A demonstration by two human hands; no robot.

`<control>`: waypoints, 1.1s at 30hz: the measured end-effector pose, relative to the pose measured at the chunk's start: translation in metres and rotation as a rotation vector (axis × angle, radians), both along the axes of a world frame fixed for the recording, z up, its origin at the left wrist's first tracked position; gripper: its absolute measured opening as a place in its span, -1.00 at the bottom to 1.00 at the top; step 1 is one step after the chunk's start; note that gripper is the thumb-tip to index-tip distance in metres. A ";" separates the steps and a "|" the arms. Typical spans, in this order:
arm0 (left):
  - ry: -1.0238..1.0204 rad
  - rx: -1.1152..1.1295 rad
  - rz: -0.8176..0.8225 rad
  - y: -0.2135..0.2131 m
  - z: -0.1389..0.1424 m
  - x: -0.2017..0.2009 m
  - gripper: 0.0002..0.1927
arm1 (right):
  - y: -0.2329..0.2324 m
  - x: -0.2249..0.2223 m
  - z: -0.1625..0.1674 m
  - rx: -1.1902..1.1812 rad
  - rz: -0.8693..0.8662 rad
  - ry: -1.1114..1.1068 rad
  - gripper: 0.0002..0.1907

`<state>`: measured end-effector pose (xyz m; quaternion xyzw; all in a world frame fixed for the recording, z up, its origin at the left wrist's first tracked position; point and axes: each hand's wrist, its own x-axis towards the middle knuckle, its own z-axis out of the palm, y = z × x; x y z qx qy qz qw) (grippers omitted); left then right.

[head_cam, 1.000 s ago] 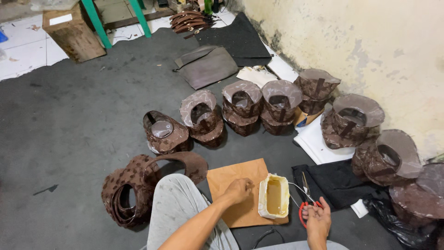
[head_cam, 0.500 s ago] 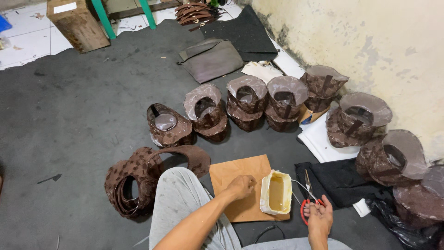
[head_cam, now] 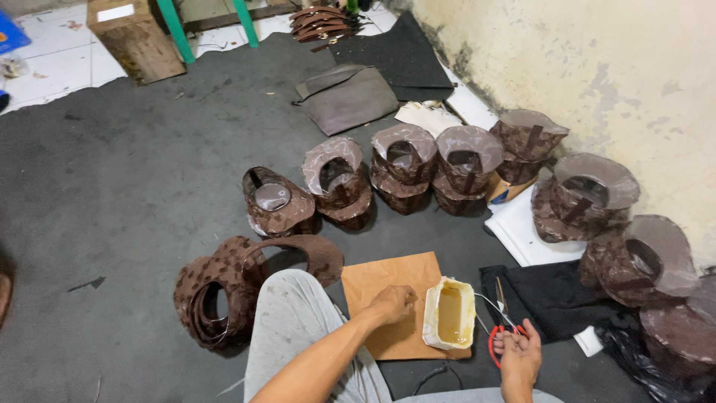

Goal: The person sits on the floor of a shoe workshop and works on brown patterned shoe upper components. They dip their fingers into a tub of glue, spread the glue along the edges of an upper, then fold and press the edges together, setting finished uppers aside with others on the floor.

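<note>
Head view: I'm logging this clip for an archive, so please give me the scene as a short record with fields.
Setting: dark floor mat beside a stained wall
Left hand: closed, resting on a brown paper sheet
Right hand: on the handles of red-handled scissors
Between hands: pale plastic tub of amber glue
Ahead: row of curled brown leather pieces along the wall
Left of knee: coiled brown patterned strips
Under scissors: black cloth
Further back: grey bag, wooden box
</note>
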<state>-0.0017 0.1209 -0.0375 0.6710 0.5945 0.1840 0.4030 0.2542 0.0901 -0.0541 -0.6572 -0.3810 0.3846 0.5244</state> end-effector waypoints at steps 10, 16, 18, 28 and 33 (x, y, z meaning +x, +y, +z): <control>-0.328 0.421 0.389 -0.012 0.021 -0.054 -0.63 | 0.001 -0.009 0.008 0.036 -0.034 0.028 -0.28; 0.044 0.930 0.803 -0.066 0.046 -0.158 -0.65 | 0.003 -0.010 0.007 0.070 -0.026 0.027 -0.27; 0.302 0.832 0.951 -0.074 0.040 -0.192 -0.67 | 0.003 -0.010 0.006 0.104 -0.010 0.043 -0.27; 0.513 0.608 0.914 -0.085 0.012 -0.243 -0.65 | -0.001 -0.016 0.020 0.062 -0.011 0.024 -0.25; 0.345 0.848 1.019 -0.103 0.095 -0.248 -0.62 | 0.000 -0.019 0.019 0.057 -0.030 0.028 -0.24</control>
